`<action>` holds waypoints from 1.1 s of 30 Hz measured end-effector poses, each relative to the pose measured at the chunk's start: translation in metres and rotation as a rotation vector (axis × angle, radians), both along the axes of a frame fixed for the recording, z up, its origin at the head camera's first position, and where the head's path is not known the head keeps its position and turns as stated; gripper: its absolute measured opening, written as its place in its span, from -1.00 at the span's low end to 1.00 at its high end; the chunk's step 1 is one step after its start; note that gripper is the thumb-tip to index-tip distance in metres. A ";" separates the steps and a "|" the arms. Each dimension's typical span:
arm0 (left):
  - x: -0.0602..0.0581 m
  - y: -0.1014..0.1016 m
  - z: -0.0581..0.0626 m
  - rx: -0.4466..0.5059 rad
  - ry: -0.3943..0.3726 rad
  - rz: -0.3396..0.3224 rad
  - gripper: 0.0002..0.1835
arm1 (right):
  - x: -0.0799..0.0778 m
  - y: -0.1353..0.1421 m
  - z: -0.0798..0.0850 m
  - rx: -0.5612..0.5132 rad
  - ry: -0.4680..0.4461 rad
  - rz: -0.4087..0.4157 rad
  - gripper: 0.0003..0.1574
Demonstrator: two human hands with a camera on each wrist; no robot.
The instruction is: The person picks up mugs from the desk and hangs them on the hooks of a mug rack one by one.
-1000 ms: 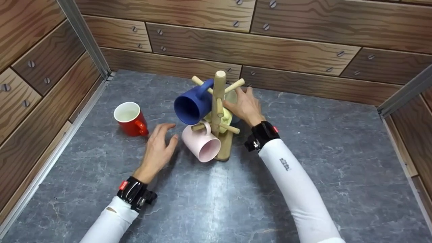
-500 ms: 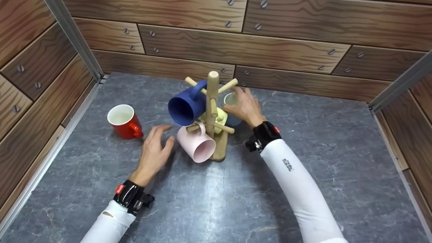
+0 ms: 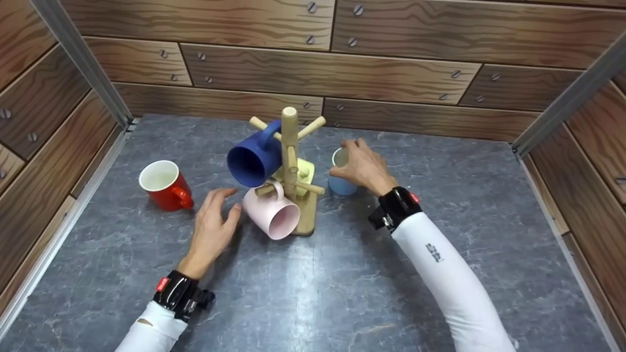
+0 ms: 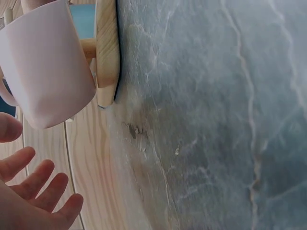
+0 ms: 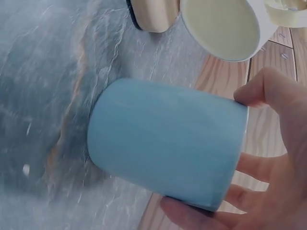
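Note:
My right hand [image 3: 364,168] grips a light blue mug [image 5: 168,143] by its rim, thumb on one side and fingers on the other. The mug is upright, right of a wooden mug rack [image 3: 290,142]; I cannot tell whether its base touches the table. My left hand [image 3: 210,227] is held with fingers spread, between a red mug [image 3: 168,193] and a pink mug [image 3: 271,210], touching neither. The pink mug hangs by its handle from a low peg. On the rack's upper left hangs a dark blue mug [image 3: 254,159]. A pale yellow mug [image 3: 305,171] hangs behind the post, partly hidden.
The grey marbled tabletop [image 3: 313,293] is bounded by a wood-patterned back wall [image 3: 293,68] and side walls with metal corner posts. Several bare pegs, such as the upper right peg [image 3: 313,126], stick out from the rack.
My right hand has moved the light blue mug rightward, out from behind the rack. The left hand has kept its pose beside the pink mug. The head view has shifted somewhat.

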State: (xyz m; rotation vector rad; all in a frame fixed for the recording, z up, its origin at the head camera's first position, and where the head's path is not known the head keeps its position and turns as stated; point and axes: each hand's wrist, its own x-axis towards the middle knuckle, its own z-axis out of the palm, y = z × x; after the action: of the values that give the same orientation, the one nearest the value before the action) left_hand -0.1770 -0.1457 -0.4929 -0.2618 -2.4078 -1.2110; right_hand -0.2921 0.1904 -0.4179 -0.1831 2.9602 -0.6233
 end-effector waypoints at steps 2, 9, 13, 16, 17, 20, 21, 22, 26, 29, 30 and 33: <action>0.002 -0.002 -0.002 -0.002 0.003 0.007 -0.64 | 0.002 -0.003 0.001 0.012 -0.019 0.004 0.03; 0.007 -0.008 -0.003 0.004 -0.007 0.022 -0.64 | 0.002 -0.017 0.004 0.130 -0.057 -0.075 0.21; 0.008 -0.008 -0.003 0.014 0.003 0.021 -0.65 | -0.001 -0.023 0.003 0.257 -0.098 -0.122 0.35; 0.009 -0.008 -0.003 0.018 0.014 0.014 -0.65 | -0.001 -0.021 0.003 0.268 -0.092 -0.125 0.31; 0.009 -0.007 -0.003 0.020 0.018 0.012 -0.66 | -0.001 -0.019 0.004 0.254 -0.080 -0.123 0.27; 0.011 -0.007 -0.002 0.020 0.035 0.010 -0.66 | 0.002 -0.012 0.005 0.193 -0.060 -0.113 0.14; 0.012 -0.007 -0.001 0.020 0.037 0.011 -0.66 | 0.004 -0.009 0.006 0.168 -0.059 -0.112 0.12; 0.013 -0.007 -0.001 0.020 0.042 0.012 -0.65 | 0.005 -0.006 0.007 0.132 -0.064 -0.116 0.11; 0.016 -0.006 0.003 0.024 0.056 0.014 -0.65 | 0.014 0.008 0.013 0.002 -0.053 -0.119 0.15; 0.019 -0.004 0.006 0.032 0.080 0.017 -0.67 | 0.024 0.020 0.016 -0.074 -0.016 -0.092 0.11; 0.019 -0.003 0.007 0.037 0.093 0.020 -0.68 | 0.027 0.024 0.017 -0.091 -0.003 -0.075 0.08; 0.019 -0.002 0.009 0.054 0.139 0.027 -0.71 | 0.039 0.037 0.019 -0.125 0.031 -0.032 0.03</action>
State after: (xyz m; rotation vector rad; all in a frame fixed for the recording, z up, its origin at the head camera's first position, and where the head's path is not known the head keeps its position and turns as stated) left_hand -0.1583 -0.1478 -0.4837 -0.2861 -2.2498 -1.2030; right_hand -0.2533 0.2275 -0.3990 -0.1576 2.9598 -0.8179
